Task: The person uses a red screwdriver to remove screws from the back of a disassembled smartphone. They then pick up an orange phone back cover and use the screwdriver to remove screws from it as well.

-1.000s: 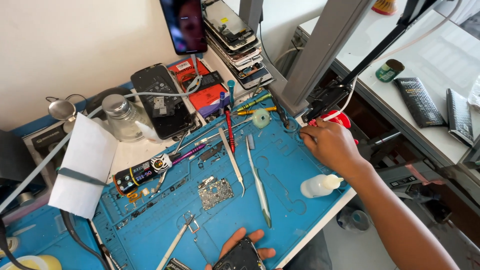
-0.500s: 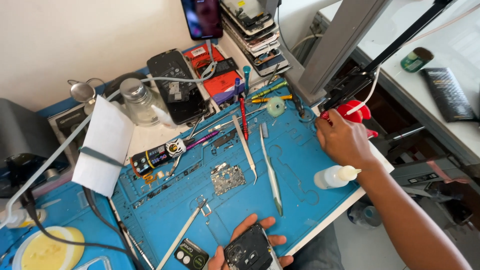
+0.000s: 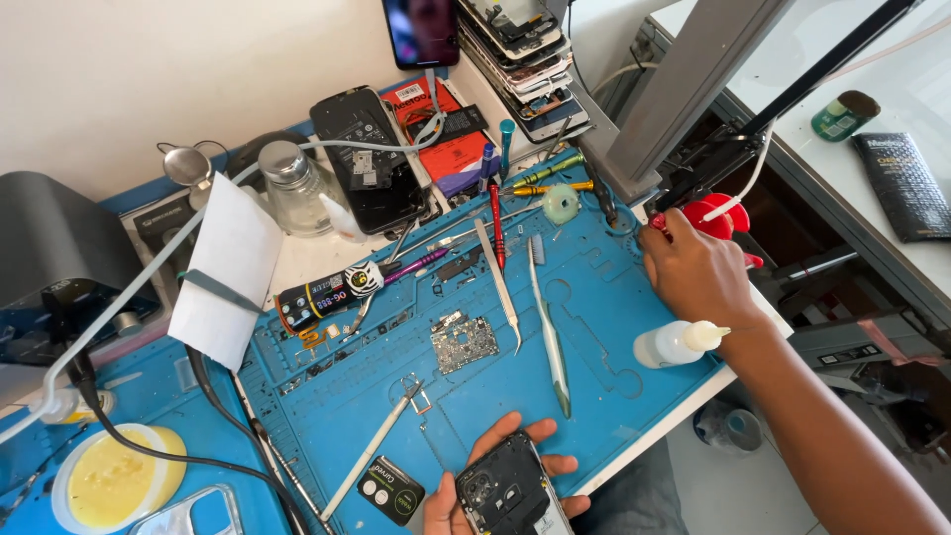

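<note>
The left hand (image 3: 500,481) cups an opened phone (image 3: 510,490) at the near edge of the blue mat (image 3: 614,297), fingers wrapped round its frame. The right hand (image 3: 698,272) closes on a red bottle (image 3: 718,218) at the mat's far right corner. Just beside that wrist lies a small white dropper bottle (image 3: 679,342), which a careless sweep could likely roll off the desk. Tweezers (image 3: 498,282) and a bare circuit board (image 3: 464,342) lie mid-mat.

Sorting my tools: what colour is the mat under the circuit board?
Blue work mat, seen in the head view.
</note>
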